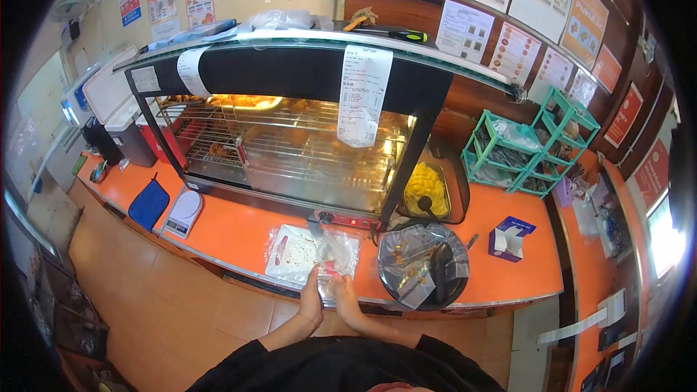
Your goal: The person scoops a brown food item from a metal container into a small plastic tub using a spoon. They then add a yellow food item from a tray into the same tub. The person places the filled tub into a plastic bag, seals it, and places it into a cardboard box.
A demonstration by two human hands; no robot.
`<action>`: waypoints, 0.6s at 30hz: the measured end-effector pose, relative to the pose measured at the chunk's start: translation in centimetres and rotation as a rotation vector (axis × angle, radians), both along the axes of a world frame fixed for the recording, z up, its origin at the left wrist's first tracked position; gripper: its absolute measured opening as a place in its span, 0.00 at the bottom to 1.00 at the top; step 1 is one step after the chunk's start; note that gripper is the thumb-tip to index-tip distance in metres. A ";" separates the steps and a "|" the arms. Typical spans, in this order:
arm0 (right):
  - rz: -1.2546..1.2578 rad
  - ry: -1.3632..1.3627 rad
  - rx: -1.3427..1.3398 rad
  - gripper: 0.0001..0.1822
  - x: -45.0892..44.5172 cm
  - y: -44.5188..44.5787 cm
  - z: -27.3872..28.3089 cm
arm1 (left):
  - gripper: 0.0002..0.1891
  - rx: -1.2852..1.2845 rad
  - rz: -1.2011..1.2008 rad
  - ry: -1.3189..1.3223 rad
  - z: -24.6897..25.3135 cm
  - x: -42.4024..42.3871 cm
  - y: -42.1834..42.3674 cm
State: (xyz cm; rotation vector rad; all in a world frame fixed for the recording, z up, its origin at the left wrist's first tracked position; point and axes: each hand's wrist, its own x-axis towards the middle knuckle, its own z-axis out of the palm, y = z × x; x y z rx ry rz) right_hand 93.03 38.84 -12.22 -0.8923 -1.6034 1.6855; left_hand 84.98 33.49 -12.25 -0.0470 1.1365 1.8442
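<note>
My left hand (311,299) and my right hand (345,300) meet at the counter's front edge, fingers pinching a clear plastic bag (342,247). Something small and red (330,267) shows between the fingertips; what it is I cannot tell. Under the plastic lies a white cutting board (291,253) with a red-edged handle slot and brown crumbs. Right of my right hand stands a round black pan (384,283) lined with clear plastic, holding crumbs and a black-handled utensil (440,264).
A glass food warmer (305,158) stands behind the board. Left are a white kitchen scale (185,212) and a blue pot holder (150,204). Right are a tray of yellow food (425,188), a purple box (506,245) and green stacked racks (506,147).
</note>
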 end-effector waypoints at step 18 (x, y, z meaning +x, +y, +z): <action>0.086 -0.078 0.036 0.27 -1.1 0.8 -3.7 | 0.25 0.046 0.149 -0.126 -1.0 -1.0 -0.6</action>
